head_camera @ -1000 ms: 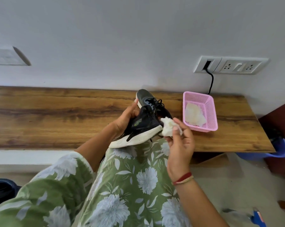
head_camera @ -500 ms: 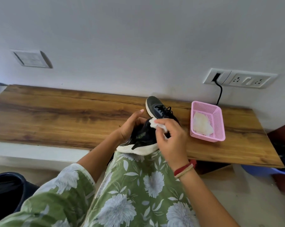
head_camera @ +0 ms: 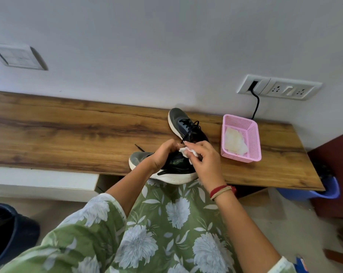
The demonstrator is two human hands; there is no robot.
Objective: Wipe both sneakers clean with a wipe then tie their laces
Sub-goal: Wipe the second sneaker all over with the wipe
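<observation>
Far left, floor level: dark bin (head_camera: 7,233), partly cut by the frame edge. Switch plate (head_camera: 19,57) on the wall above it.

Wooden table (head_camera: 68,131) runs along the wall across most of the view.

Near sneaker (head_camera: 141,159): dark upper, white sole. It sits at the table's front edge, with the heel end overhanging towards the person's lap. Its long axis runs left to right, roughly along that edge, grey toe pointing left and heel to the right. It is rolled so the white sole edge faces the person. One loose lace end (head_camera: 139,147) lies on the table just behind the toe.

Left hand (head_camera: 162,154): comes in over the upper, grip curled round the near sneaker at mid-length.

Wipe (head_camera: 186,152): white and crumpled, touching the top of the near sneaker beside the left hand.

Right hand (head_camera: 204,160): grip narrow, pinching the wipe between thumb and fingertips. Red and tan thread band on the wrist.

Far sneaker (head_camera: 184,125): stands sole-down on the table behind both hands. Its long axis is diagonal, toe pointing to the wall and slightly left. The heel is hidden behind the right hand. Laces look untied.

Pink mesh basket (head_camera: 239,122): on the table to the right of the sneakers, apart from them, with spare wipes (head_camera: 235,142) inside.

Socket strip (head_camera: 281,89) on the wall, black cable (head_camera: 256,105) dropping behind the basket.

Blue tub (head_camera: 324,192) sits below the table's right end.
</observation>
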